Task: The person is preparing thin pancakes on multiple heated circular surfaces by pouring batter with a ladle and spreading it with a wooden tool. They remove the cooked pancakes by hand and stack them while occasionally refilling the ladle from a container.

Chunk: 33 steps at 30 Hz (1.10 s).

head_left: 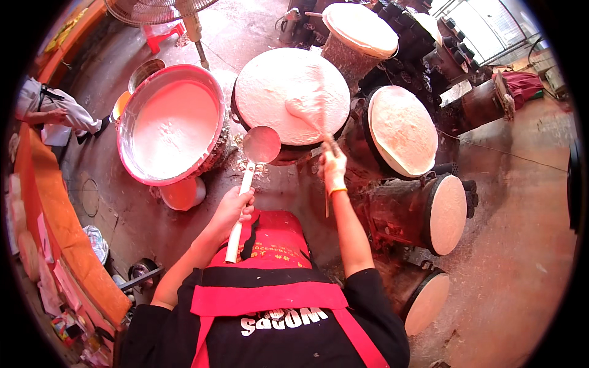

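Observation:
My left hand (234,207) is closed round the white handle of a ladle (262,145), whose round metal bowl hangs just short of a large round griddle (235,114). Pale batter (270,80) covers most of that griddle, with a thicker pool near its middle. The fingers of my right hand (332,165) grip the thin stick of a batter spreader (323,110) at the griddle's near right edge. Its far end lies over the batter, smeared by motion. To the left, a big pink-rimmed tub (124,161) holds liquid batter.
More drum stoves topped with pale rounds stand around, such as one at the right (404,130) and one behind (360,29). A white bucket (183,194) sits below the tub. A fan (161,8) stands at the back. Another person (61,107) is at far left, beside an orange-edged counter (46,184).

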### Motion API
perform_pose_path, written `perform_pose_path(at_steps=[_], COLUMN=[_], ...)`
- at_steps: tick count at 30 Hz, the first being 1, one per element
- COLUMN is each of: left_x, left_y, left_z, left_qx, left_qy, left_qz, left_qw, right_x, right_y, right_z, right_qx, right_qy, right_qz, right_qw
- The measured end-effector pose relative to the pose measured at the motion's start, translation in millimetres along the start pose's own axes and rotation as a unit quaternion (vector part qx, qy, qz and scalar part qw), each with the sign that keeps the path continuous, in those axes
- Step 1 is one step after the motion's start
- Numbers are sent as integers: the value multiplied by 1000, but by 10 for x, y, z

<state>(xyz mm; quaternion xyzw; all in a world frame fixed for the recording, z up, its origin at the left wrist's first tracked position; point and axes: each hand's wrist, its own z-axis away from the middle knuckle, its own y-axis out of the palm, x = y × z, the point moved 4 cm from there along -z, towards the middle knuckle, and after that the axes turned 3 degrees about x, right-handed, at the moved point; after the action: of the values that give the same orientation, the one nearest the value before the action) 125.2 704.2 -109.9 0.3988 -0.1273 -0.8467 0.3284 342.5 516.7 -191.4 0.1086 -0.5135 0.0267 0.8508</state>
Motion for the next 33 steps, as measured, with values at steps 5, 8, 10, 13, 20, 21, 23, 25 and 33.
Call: perform_pose_path(at_steps=[5,8,10,13,20,21,23,25,33], left_x=[-155,-433,-605,-605,-622,-895,-1135,-1178,-1137], left_y=[-187,-284,-260,-219,234,271,109,9,-544], left_z=[-304,-775,-1113,-1655,-1778,-1468,-974,-551,-272], left_qx=[-5,-7,-11,-61,156,276,255,207,77], left_qy=[22,69,101,117,-133,-321,-212,-83,-175], left_qz=[-53,-132,-180,-238,256,418,343,132,147], left_qw=[998,989,978,962,945,804,879,966,970], right_x=[-352,-340,-564,-872,-659,-471,-147,-46,-915], right_y=[-151,-135,-222,63,778,735,554,321,495], right_z=[29,763,868,865,881,939,894,681,1046], right_qx=[45,49,2,-85,98,96,38,-50,53], right_qy=[-19,55,4,-27,102,99,33,-13,-167], right_qz=[36,28,3,-110,-191,-178,-89,-169,140], right_qw=[998,997,1000,990,971,974,995,984,975])
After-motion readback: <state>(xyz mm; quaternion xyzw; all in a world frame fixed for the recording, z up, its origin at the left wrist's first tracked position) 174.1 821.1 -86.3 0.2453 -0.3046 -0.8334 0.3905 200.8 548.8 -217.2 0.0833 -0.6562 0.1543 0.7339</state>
